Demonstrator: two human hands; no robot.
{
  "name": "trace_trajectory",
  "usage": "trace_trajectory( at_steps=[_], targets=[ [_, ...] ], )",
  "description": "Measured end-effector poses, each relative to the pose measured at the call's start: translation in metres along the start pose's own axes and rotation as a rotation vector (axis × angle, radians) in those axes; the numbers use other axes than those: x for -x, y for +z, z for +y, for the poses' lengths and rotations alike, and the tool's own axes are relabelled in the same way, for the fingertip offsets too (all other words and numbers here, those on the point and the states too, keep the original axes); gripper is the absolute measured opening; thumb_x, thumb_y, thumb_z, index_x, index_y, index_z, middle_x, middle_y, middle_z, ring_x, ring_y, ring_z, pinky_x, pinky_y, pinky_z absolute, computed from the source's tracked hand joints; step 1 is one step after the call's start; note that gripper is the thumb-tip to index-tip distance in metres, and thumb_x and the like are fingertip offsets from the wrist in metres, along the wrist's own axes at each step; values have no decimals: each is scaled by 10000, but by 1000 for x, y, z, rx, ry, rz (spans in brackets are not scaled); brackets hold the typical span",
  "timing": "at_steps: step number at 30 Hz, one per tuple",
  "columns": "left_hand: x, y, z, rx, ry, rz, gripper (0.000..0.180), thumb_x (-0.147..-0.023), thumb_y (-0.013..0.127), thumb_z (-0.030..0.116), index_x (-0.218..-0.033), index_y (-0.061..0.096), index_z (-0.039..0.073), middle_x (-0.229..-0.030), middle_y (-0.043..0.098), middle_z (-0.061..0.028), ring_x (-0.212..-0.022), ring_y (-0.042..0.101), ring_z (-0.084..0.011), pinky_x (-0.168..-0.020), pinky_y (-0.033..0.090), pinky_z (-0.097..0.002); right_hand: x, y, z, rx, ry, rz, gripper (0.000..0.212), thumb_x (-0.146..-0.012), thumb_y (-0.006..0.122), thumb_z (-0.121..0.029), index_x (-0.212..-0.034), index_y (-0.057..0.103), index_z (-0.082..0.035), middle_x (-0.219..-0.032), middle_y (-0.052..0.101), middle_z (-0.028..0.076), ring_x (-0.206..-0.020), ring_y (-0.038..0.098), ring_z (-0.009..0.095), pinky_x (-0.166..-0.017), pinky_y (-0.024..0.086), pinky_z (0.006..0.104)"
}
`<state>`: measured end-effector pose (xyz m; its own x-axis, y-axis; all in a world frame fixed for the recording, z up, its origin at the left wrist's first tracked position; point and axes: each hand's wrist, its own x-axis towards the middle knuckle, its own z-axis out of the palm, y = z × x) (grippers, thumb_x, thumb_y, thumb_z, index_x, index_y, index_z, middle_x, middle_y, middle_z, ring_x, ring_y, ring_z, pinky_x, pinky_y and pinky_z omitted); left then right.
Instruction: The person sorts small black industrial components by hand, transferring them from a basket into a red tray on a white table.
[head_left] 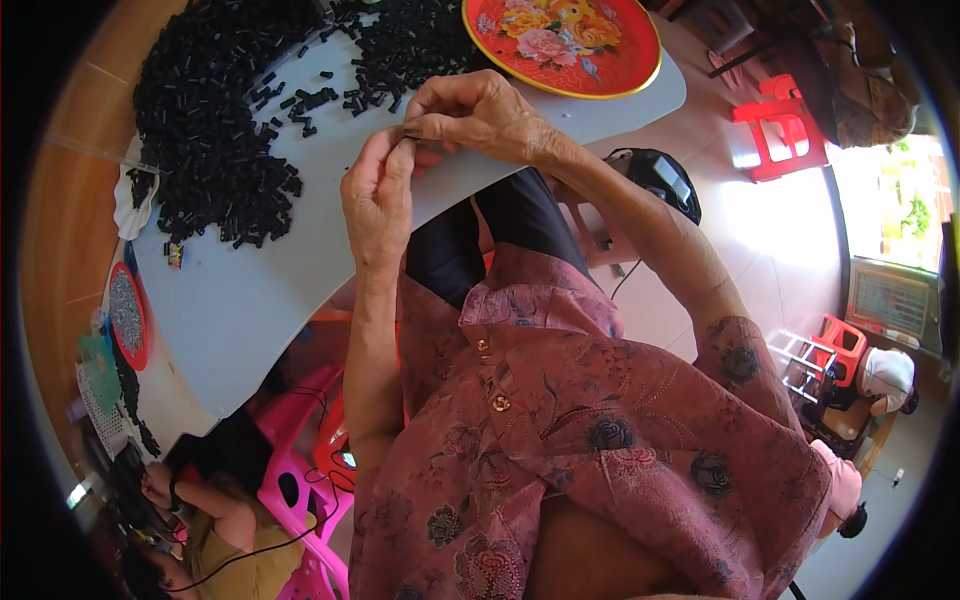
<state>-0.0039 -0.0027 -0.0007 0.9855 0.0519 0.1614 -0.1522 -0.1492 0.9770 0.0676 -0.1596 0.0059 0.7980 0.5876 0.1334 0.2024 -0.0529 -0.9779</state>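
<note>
One framed rectangular sign or screen (893, 300) is seen at the right edge, standing near the bright doorway; its face is pale with faint coloured rows inside a grey border. One small packet (175, 254), multicoloured, is noted on the counter (240, 300) at its left edge. No labels are made out.

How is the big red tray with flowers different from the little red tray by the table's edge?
The flowered tray is large, lies at the far side of the table, and holds nothing; painted blossoms cover its face. The small red tray sits near the left edge and is filled with small grey pieces. Both are round and red.
</note>
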Motion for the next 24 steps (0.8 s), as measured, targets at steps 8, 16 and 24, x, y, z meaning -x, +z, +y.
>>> trace_trajectory(
  at_steps=[8,16,24],
  targets=[
    [0,-1,1,-11,-8,11,238,-925,524,170,-1036,624,-16,-806,657,-54,-743,598,-102,-721,467,-238,-10,-2,-8,106,108,29,239,-887,628,-248,-835,674,-19,-611,585,1,-529,501,48,-513,428,215],
    [14,-2,4,30,40,149,142,-908,547,83,-986,593,-27,-722,618,-47,-651,516,-60,-592,426,-207,-77,-1,-21,632,-280,4,156,-753,646,-143,-851,696,-32,-726,669,125,-640,650,241,-642,524,316],
    [21,-11,-3,5,2,162,191,-909,560,133,-1007,605,-25,-766,642,-55,-715,579,-108,-673,460,-238,-92,-2,-4,884,-360,-139,117,-762,631,-80,-856,673,-23,-748,671,111,-667,652,235,-663,523,310]
  ],
)
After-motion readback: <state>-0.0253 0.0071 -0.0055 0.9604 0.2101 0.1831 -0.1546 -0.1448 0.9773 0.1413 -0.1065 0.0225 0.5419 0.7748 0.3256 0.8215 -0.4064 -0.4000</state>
